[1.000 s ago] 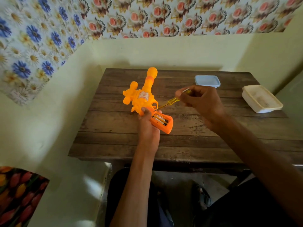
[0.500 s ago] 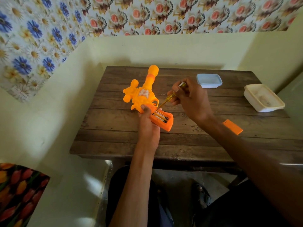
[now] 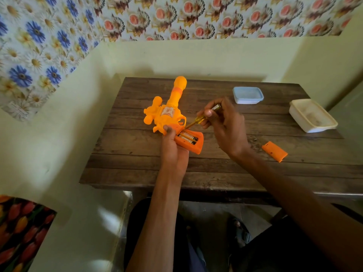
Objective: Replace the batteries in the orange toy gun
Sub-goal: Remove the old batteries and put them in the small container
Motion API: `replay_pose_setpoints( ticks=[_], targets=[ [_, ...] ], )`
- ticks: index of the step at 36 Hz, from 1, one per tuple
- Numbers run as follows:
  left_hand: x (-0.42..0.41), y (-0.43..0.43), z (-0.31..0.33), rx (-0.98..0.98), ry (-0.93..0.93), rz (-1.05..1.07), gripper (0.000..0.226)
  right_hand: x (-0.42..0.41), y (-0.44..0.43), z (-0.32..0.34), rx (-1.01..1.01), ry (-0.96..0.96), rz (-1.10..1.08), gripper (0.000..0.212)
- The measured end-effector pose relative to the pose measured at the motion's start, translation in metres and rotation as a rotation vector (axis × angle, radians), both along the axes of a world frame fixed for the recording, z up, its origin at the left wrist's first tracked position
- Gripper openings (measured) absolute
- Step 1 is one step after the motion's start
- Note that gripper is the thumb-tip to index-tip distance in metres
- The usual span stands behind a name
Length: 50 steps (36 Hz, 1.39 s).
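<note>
— Floral-papered corner, wooden table [image 3: 216,173]. Items?

— Orange toy gun [image 3: 169,116], lying on the table, barrel pointing away. Grip compartment open; two batteries [image 3: 188,137] seated inside. Battery cover [image 3: 274,151] off, lying well apart to the right.

— Hands?

— Left hand [image 3: 173,152] clasps the grip from below, thumb on its upper edge. Right hand [image 3: 224,124] pinches a yellow-handled screwdriver [image 3: 198,121], tip angled into the compartment, at or near the batteries.

— Other stock?

— Blue lidded container [image 3: 247,95] and white tray [image 3: 312,115], far side.

— Progress?

— Cover removal: done. Outstanding, by judgement: prying the cells out, fitting fresh ones, refitting the cover. Replacement batteries: none visible.
</note>
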<state>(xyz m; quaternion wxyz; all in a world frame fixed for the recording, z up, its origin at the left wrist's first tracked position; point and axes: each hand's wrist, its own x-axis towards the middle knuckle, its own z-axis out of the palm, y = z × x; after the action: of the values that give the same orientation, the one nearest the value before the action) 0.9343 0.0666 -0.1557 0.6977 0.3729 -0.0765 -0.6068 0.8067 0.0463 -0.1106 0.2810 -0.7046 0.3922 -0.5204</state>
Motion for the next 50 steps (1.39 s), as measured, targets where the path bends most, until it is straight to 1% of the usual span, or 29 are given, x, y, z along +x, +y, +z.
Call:
replay_pose_setpoints(
  ticks=[4, 9, 14, 18, 21, 22, 24, 26, 28, 29, 31, 35, 37, 39, 41, 44, 48, 50],
  targets=[
    [0.0, -0.001, 0.0, 0.009, 0.003, -0.02, 0.047, -0.004, 0.008, -0.01, -0.014, -0.041, 0.026, 0.006],
    [-0.002, -0.002, 0.001, 0.013, 0.017, -0.003, 0.044, -0.013, 0.008, -0.023, 0.038, -0.083, 0.034, 0.007],
    [-0.001, 0.001, -0.005, -0.033, -0.053, -0.037, 0.046, -0.012, -0.006, -0.009, 0.074, -0.026, 0.087, 0.012],
    [0.0, 0.002, -0.009, -0.058, -0.169, -0.037, 0.046, -0.004, -0.03, 0.015, 0.112, 0.122, 0.142, 0.006],
    [-0.002, 0.001, -0.007, -0.042, -0.216, -0.054, 0.045, 0.011, -0.055, 0.035, 0.101, 0.357, 0.13, 0.007],
    [-0.003, 0.001, -0.006, -0.027, -0.218, -0.06, 0.044, 0.017, -0.062, 0.042, 0.091, 0.445, 0.139, 0.006],
    [-0.004, 0.0, -0.006, 0.007, -0.186, -0.064, 0.038, 0.029, -0.071, 0.052, 0.072, 0.563, 0.198, 0.017],
    [-0.005, -0.002, -0.008, 0.011, -0.139, -0.071, 0.032, 0.036, -0.075, 0.057, 0.078, 0.605, 0.282, 0.018],
    [-0.003, -0.003, -0.009, -0.001, -0.112, -0.068, 0.035, 0.039, -0.078, 0.059, 0.076, 0.638, 0.321, 0.015],
    [-0.002, -0.004, -0.01, -0.004, -0.098, -0.064, 0.037, 0.039, -0.079, 0.059, 0.071, 0.65, 0.306, 0.015],
    [0.001, -0.003, -0.009, -0.003, -0.056, -0.063, 0.037, 0.036, -0.076, 0.058, 0.064, 0.616, 0.248, 0.016],
    [0.007, -0.005, -0.007, -0.026, 0.062, -0.053, 0.034, 0.018, -0.049, 0.044, 0.11, 0.33, 0.184, 0.009],
    [0.007, -0.005, -0.007, -0.049, 0.059, -0.042, 0.033, 0.008, -0.031, 0.033, 0.069, 0.201, 0.173, 0.005],
    [0.005, -0.004, -0.008, -0.063, 0.052, -0.049, 0.04, 0.001, -0.014, 0.02, -0.002, 0.116, 0.156, 0.002],
    [0.002, -0.004, -0.01, -0.076, 0.031, -0.074, 0.049, -0.002, 0.0, 0.007, -0.054, 0.093, 0.118, 0.004],
    [-0.001, -0.004, -0.011, -0.063, 0.0, -0.09, 0.053, -0.006, 0.01, -0.007, -0.087, 0.118, 0.059, 0.003],
    [-0.003, -0.003, -0.012, -0.033, -0.048, -0.087, 0.051, -0.006, 0.001, -0.002, -0.086, 0.125, 0.079, 0.003],
    [-0.003, -0.003, -0.012, -0.011, -0.078, -0.065, 0.043, -0.005, -0.008, 0.008, -0.063, 0.143, 0.145, 0.003]
  ],
)
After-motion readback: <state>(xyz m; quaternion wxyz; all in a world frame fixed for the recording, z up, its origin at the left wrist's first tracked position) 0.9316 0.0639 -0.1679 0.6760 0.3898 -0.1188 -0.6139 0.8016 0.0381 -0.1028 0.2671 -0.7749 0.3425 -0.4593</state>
